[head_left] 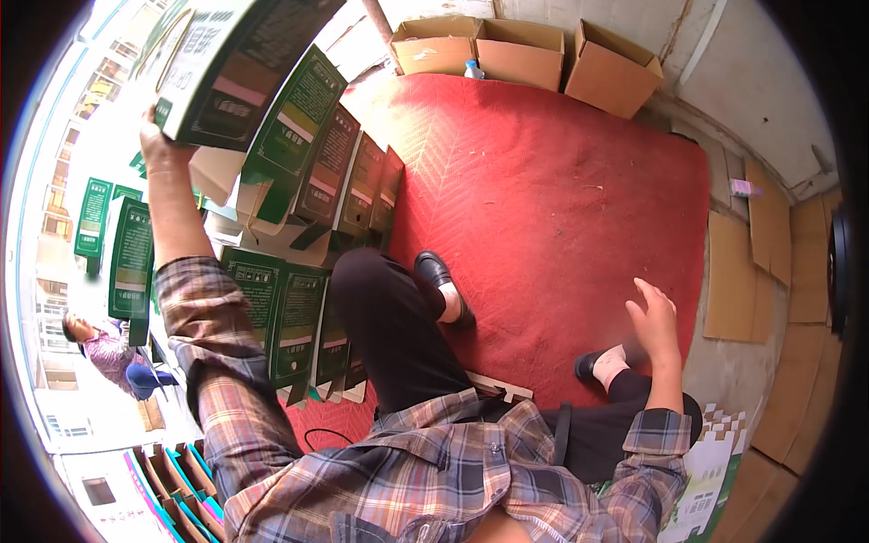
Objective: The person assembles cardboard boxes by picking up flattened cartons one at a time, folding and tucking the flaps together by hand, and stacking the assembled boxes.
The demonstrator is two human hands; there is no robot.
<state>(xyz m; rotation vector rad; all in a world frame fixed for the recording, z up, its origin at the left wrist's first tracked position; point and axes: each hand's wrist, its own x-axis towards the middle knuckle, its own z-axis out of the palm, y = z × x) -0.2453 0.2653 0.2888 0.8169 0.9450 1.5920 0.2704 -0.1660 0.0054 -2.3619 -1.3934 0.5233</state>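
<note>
At the upper left, my left hand (pixel 166 145) is raised and grips the lower corner of a large green and white printed box (pixel 222 100). Beneath and beside that box stands a stack of green boxes (pixel 294 136) with printed panels, some with loose flaps. My right hand (pixel 655 317) hangs over the right part of the red carpet (pixel 552 208), its fingers apart and nothing in them.
Open cardboard boxes (pixel 520 56) line the far wall, with a small bottle (pixel 472 70) beside them. Flattened cardboard (pixel 738 281) lies right. A person (pixel 113 357) is at the left. Divided cartons (pixel 176 489) are lower left, white-green cartons (pixel 704 484) lower right.
</note>
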